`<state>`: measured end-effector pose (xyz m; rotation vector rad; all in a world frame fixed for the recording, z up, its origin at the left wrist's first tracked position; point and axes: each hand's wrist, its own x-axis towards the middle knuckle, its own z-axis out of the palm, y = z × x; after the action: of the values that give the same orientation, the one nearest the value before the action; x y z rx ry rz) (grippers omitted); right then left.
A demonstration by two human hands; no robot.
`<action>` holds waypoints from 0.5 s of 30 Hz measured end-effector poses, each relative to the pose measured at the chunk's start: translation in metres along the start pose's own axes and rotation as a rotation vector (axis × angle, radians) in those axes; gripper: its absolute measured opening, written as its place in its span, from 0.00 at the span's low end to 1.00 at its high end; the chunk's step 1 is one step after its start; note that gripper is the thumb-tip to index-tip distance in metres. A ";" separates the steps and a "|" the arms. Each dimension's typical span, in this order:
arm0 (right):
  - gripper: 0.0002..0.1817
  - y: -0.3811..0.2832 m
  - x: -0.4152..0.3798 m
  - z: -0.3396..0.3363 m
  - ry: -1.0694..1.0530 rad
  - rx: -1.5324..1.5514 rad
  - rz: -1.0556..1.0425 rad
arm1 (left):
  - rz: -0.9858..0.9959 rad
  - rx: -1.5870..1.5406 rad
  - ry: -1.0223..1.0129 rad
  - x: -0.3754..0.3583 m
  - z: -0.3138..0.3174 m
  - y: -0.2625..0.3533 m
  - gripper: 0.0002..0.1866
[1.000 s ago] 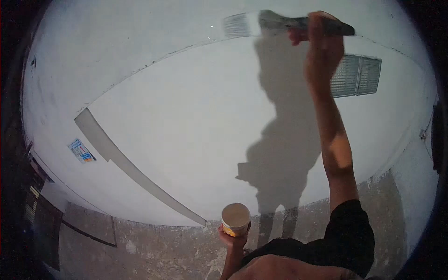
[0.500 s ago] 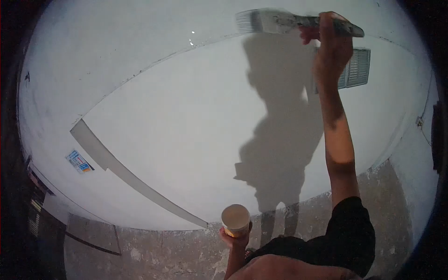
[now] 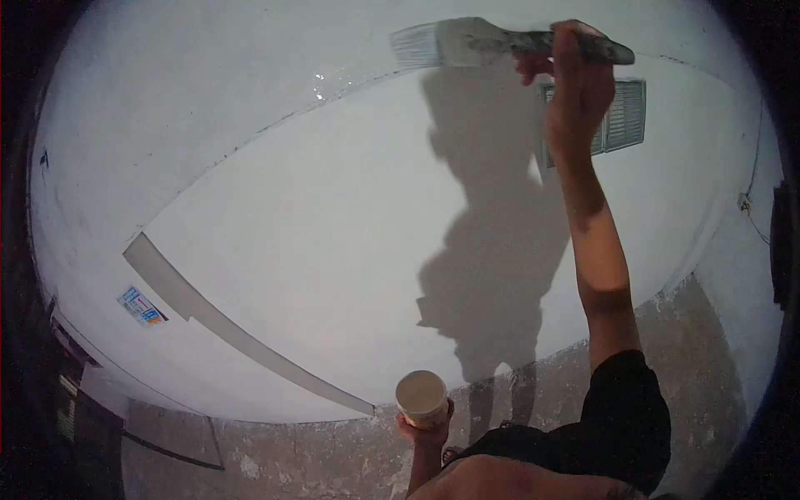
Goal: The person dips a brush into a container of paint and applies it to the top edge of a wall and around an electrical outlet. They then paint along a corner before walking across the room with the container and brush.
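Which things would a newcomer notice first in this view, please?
Probably the broad, dark shadow of a person, falling down the middle of the white wall. Next, at the top of the view, the wide brush in the raised right hand, its bristles pointing left. Then, near the bottom centre, the round tub in the left hand.

Sign lettering (image 3: 142, 306) too small for legibility

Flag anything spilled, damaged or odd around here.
The floor looks blotchy, with pale patches like wear or dried paint; the seam above the wall has dark, ragged specks. No spill shows at the tub.
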<state>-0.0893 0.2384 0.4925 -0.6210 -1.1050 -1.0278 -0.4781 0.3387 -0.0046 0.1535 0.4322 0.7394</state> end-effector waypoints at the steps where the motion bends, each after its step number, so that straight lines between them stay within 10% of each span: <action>1: 0.16 -0.001 0.000 0.005 0.001 -0.008 0.003 | -0.006 0.005 0.003 0.001 -0.001 0.000 0.45; 15: 0.15 0.006 -0.011 0.006 -0.024 0.055 -0.060 | 0.049 0.020 -0.032 0.009 -0.013 -0.002 0.46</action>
<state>-0.0877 0.2499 0.4850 -0.5605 -1.1748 -1.0406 -0.4768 0.3430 -0.0194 0.1944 0.4068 0.7799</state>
